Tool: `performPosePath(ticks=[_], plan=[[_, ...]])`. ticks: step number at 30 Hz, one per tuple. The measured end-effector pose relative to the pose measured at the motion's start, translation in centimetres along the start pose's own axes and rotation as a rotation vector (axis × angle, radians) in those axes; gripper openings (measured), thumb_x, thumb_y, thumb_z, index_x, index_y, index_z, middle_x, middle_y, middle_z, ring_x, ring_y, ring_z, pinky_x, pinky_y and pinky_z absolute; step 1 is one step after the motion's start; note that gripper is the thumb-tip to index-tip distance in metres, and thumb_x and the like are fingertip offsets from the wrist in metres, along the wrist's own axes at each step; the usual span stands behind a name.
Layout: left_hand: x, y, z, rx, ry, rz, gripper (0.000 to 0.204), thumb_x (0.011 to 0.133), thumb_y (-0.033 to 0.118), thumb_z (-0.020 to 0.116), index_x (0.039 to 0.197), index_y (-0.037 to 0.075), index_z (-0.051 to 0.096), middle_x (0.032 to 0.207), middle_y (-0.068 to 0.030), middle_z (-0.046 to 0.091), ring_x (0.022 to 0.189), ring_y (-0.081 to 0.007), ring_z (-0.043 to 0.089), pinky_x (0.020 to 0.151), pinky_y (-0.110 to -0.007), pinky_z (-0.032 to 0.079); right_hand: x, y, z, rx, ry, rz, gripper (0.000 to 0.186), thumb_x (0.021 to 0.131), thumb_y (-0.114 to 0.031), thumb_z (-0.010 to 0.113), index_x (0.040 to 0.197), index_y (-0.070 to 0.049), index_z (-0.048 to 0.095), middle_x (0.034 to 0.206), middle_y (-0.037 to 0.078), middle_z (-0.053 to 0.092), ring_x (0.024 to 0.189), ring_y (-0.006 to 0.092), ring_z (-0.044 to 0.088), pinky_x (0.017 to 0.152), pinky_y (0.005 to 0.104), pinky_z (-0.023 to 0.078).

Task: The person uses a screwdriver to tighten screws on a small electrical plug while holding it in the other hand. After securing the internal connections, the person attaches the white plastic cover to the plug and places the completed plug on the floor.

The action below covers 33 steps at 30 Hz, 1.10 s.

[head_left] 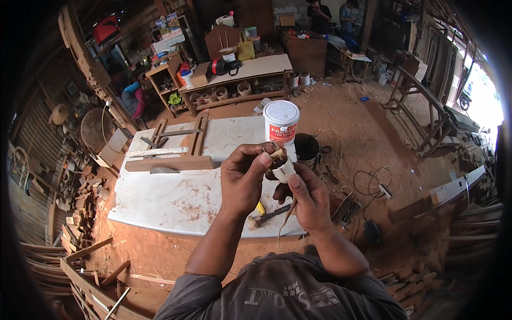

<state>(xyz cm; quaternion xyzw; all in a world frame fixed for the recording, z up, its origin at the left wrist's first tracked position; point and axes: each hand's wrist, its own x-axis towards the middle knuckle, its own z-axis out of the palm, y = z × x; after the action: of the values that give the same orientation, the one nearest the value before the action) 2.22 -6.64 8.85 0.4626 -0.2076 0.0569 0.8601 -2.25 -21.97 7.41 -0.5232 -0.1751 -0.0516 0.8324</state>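
Observation:
In front of my chest, both hands are raised over the white worktop (pixel 165 197). My right hand (pixel 309 197) grips the white shell of what looks like an opened electrical plug (pixel 284 170), its inside dark. Thumb and fingers of my left hand (pixel 242 173) pinch a small beige inner part (pixel 277 154) with metal pins at the plug's top. Below my right hand hangs a thin pale cord (pixel 288 220), curving down past the worktop's front edge. Beneath the hands lie a dark-handled, hammer-like tool (pixel 273 214) and a small yellow object (pixel 260 207).
A lidded white bucket (pixel 281 113) stands behind my hands, beside a dark bucket (pixel 306 148). Wooden frame pieces (pixel 197 137) and a thick beam (pixel 170 164) lie on the worktop's left. Cables (pixel 373 184) loop over the floor at right. Two people (pixel 348 21) are in the background.

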Motion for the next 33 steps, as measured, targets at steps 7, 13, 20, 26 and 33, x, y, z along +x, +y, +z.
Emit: performPosePath(ticks=[7, 13, 20, 26, 33], plan=[[0.0, -0.2, -0.3, -0.001, -0.013, -0.015, 0.012, 0.098, 0.01, 0.065, 0.11, 0.009, 0.064, 0.118, -0.0216, 0.068, 0.113, -0.0352, 0.066, 0.09, -0.048, 0.058, 0.2, -0.2, -0.2, -0.035, -0.015, -0.007, 0.042, 0.105, -0.029, 0.059, 0.128, 0.005, 0.06, 0.09, 0.006, 0.069, 0.079, 0.0083, 0.063, 0.071, 0.0245, 0.049], [0.0, 0.1, -0.3, -0.012, -0.037, -0.061, 0.01, 0.098, 0.009, 0.066, 0.108, 0.01, 0.064, 0.117, -0.0198, 0.069, 0.113, -0.0348, 0.066, 0.089, -0.048, 0.059, 0.3, 0.1, -0.8, -0.063, -0.039, 0.009, 0.041, 0.106, -0.03, 0.058, 0.127, 0.005, 0.06, 0.089, 0.005, 0.069, 0.08, 0.0083, 0.062, 0.072, 0.0241, 0.048], [-0.6, 0.4, -0.2, 0.032, -0.037, -0.034, 0.011, 0.097, 0.006, 0.065, 0.108, 0.008, 0.065, 0.117, -0.0184, 0.067, 0.118, -0.0351, 0.062, 0.093, -0.048, 0.057, 0.6, 0.2, 0.1, 0.056, -0.055, 0.005, 0.039, 0.106, -0.028, 0.057, 0.126, 0.006, 0.06, 0.1, 0.008, 0.069, 0.079, 0.0085, 0.062, 0.071, 0.0244, 0.049], [-0.9, 0.4, 0.5, 0.047, -0.067, 0.026, 0.015, 0.097, 0.01, 0.065, 0.111, 0.003, 0.064, 0.142, -0.0189, 0.052, 0.132, -0.0295, 0.052, 0.101, -0.044, 0.051, 0.7, 0.9, -0.4, 0.038, -0.068, 0.0, 0.037, 0.104, -0.023, 0.061, 0.126, 0.006, 0.06, 0.101, 0.007, 0.069, 0.078, 0.0081, 0.062, 0.07, 0.0247, 0.05], [-2.8, -2.4, -2.4, -0.179, 0.068, -0.194, 0.028, 0.103, 0.019, 0.055, 0.128, 0.009, 0.055, 0.144, -0.0178, 0.049, 0.128, -0.0312, 0.053, 0.105, -0.046, 0.047, 1.7, 2.3, -0.6, -0.255, -0.007, -0.068, 0.038, 0.096, -0.012, 0.073, 0.126, 0.005, 0.06, 0.098, 0.009, 0.072, 0.073, 0.0092, 0.064, 0.063, 0.0244, 0.052]])
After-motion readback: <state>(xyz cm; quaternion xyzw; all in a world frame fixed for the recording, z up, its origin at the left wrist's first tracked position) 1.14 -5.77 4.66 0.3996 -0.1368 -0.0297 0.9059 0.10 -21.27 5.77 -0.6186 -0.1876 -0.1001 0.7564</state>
